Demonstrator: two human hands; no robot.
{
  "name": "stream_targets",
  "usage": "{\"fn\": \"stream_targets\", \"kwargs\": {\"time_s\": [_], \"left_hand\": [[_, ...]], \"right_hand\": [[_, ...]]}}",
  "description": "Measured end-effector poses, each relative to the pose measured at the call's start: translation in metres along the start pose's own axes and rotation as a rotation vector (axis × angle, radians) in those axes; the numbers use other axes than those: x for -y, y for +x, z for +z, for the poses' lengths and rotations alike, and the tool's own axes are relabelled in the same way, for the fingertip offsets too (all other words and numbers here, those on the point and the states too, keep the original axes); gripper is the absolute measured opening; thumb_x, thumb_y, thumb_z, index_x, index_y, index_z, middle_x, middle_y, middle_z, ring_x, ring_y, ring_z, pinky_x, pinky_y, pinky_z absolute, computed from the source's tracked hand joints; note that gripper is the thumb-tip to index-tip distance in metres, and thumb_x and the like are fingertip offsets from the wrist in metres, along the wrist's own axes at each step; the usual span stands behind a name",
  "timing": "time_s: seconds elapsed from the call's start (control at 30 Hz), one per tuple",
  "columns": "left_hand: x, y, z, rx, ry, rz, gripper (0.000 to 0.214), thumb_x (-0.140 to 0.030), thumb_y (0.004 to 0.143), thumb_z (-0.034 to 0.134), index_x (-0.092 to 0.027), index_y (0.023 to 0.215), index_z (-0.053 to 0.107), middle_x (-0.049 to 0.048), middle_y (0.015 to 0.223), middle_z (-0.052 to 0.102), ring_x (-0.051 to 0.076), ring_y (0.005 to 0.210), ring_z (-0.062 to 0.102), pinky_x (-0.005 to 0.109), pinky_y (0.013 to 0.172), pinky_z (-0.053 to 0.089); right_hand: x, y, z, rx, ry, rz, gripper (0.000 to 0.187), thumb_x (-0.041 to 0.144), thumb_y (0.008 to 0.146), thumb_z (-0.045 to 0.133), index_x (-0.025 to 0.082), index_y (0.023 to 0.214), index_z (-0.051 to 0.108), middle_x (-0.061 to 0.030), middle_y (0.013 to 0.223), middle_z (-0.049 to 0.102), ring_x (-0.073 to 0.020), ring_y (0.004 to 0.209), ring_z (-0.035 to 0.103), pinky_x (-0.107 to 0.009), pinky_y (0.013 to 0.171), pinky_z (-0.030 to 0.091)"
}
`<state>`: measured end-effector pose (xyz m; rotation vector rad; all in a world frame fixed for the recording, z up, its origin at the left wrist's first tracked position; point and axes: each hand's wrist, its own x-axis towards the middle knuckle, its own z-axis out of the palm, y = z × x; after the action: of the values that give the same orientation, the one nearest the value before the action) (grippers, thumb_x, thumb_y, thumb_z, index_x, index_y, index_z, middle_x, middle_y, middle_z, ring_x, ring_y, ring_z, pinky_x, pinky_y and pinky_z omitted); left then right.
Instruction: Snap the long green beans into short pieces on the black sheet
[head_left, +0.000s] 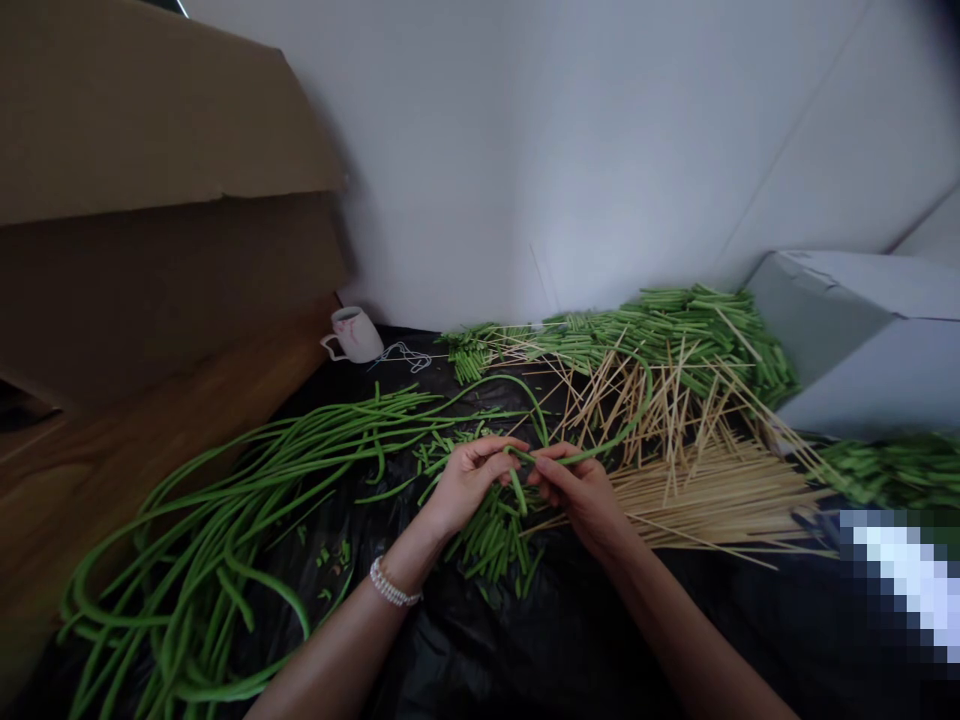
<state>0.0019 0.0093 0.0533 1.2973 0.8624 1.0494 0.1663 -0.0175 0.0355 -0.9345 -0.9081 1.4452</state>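
A long green bean (634, 425) runs between my two hands, with one stretch curving up to the right and a short end hanging down. My left hand (480, 475) pinches it near that end; a beaded bracelet circles the wrist. My right hand (577, 485) is closed on the same bean just beside the left. Below both hands lies a heap of short cut bean pieces (491, 545). To the left spreads a pile of whole long beans (247, 500).
Thin wooden skewers (712, 490) lie in a loose heap at right. Bundles of cut beans (660, 330) rest along the wall. A white mug (356, 336) stands at the back left, by a cardboard box (165, 180). A white box (840, 330) is at right. Black plastic sheeting (420, 650) covers the floor.
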Motion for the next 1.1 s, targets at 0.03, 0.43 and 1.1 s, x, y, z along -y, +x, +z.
{"fn": "stream_targets", "kwargs": {"time_s": [0.03, 0.43, 1.1], "left_hand": [[0.000, 0.000, 0.000, 0.001, 0.016, 0.004, 0.029, -0.037, 0.078, 0.069, -0.014, 0.094, 0.075, 0.0038, 0.073, 0.066, 0.011, 0.060, 0.051, 0.023, 0.059, 0.042], [0.005, 0.002, -0.002, -0.006, 0.020, 0.002, 0.031, -0.038, 0.082, 0.067, -0.013, 0.099, 0.074, 0.0036, 0.069, 0.066, 0.012, 0.064, 0.055, 0.024, 0.067, 0.044], [-0.007, -0.006, -0.002, 0.260, -0.058, -0.266, 0.051, -0.038, 0.078, 0.072, -0.018, 0.124, 0.061, 0.0002, 0.068, 0.061, 0.007, 0.054, 0.051, 0.018, 0.047, 0.026]], "right_hand": [[0.000, 0.000, 0.000, 0.001, -0.005, 0.001, 0.028, 0.043, 0.069, 0.079, 0.018, 0.079, 0.068, 0.0002, 0.063, 0.067, -0.0076, 0.048, 0.051, -0.019, 0.043, 0.034], [-0.001, -0.001, 0.000, 0.019, -0.042, -0.012, 0.027, 0.044, 0.070, 0.077, 0.020, 0.081, 0.070, 0.0032, 0.058, 0.060, -0.0081, 0.049, 0.049, -0.021, 0.045, 0.035], [0.010, 0.001, -0.004, 0.002, 0.063, 0.041, 0.031, 0.042, 0.066, 0.080, 0.021, 0.081, 0.064, 0.0061, 0.055, 0.056, -0.0067, 0.046, 0.045, -0.020, 0.045, 0.035]]}}
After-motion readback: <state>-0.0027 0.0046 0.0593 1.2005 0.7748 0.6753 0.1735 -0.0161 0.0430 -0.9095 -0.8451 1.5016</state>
